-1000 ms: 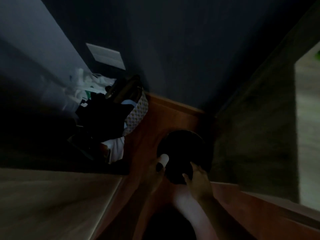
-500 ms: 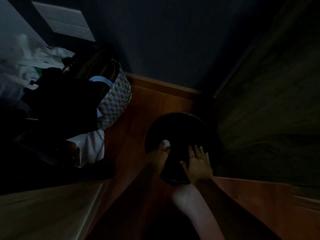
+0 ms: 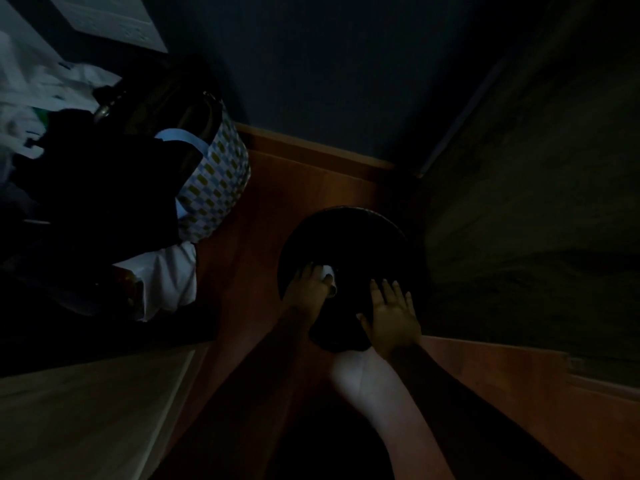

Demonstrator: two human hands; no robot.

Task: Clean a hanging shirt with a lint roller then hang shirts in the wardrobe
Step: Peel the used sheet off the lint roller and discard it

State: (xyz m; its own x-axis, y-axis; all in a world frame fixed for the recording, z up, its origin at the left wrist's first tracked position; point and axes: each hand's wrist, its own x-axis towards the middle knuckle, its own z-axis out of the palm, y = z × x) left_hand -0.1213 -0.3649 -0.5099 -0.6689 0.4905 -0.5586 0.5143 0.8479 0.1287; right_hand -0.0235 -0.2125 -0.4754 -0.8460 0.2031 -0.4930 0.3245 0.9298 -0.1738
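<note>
The light is very dim. My left hand (image 3: 306, 287) is closed around a small white object (image 3: 327, 271), held over the near-left rim of a round black bin (image 3: 349, 233) on the wooden floor. I cannot tell what the white object is. My right hand (image 3: 391, 315) lies flat over the bin's near-right edge, fingers spread, holding nothing. A white shirt sleeve (image 3: 166, 278) hangs out of a dark pile of clothes on the left.
A checked fabric bag (image 3: 216, 181) stuffed with dark things stands left of the bin. A dark blue wall (image 3: 329, 71) with a wooden skirting runs behind. A dark panel (image 3: 536, 202) closes the right side. A pale wooden surface (image 3: 86, 410) fills the lower left.
The view has tilted down and closer to the bin. My left hand moved with the white object further over the bin's rim. My right hand's fingers have spread out flat.
</note>
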